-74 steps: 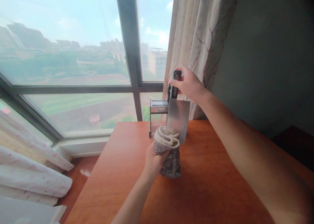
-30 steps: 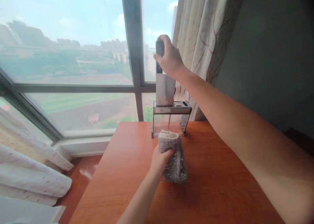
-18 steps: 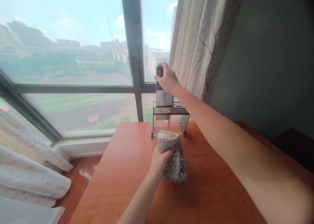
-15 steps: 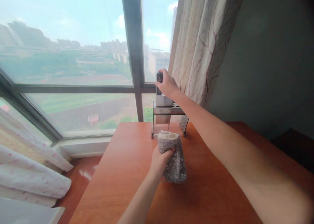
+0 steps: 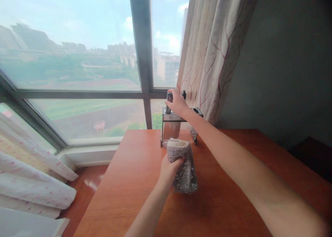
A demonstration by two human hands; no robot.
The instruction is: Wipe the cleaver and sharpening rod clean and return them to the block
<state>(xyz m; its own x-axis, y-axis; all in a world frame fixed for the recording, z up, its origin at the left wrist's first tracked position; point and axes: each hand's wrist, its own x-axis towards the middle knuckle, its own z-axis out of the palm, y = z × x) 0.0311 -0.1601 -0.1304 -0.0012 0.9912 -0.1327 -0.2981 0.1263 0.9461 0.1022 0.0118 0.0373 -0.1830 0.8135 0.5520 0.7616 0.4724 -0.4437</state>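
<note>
My right hand (image 5: 178, 103) is closed around the black handle of a kitchen knife (image 5: 169, 98) at the top of a clear-sided knife rack (image 5: 164, 126). The blade is down inside the rack, mostly out of sight. Just behind my fingers, another dark knob or handle end (image 5: 184, 93) sticks up; I cannot tell what it belongs to. Nearer to me, my left hand (image 5: 169, 169) grips a folded grey fluffy cloth (image 5: 187, 176) with a pale inner side, above the table in front of the rack.
The rack stands near the far edge of a reddish-brown wooden table (image 5: 124, 181). Beyond it are a window frame (image 5: 144, 57) and a patterned curtain (image 5: 207, 50). Another curtain (image 5: 31, 181) hangs at the lower left, beside a white surface (image 5: 28, 225).
My right hand has moved down with the knife; its broad blade, visible above the rack before, has sunk into it. The left hand and the cloth have stayed nearly still.
</note>
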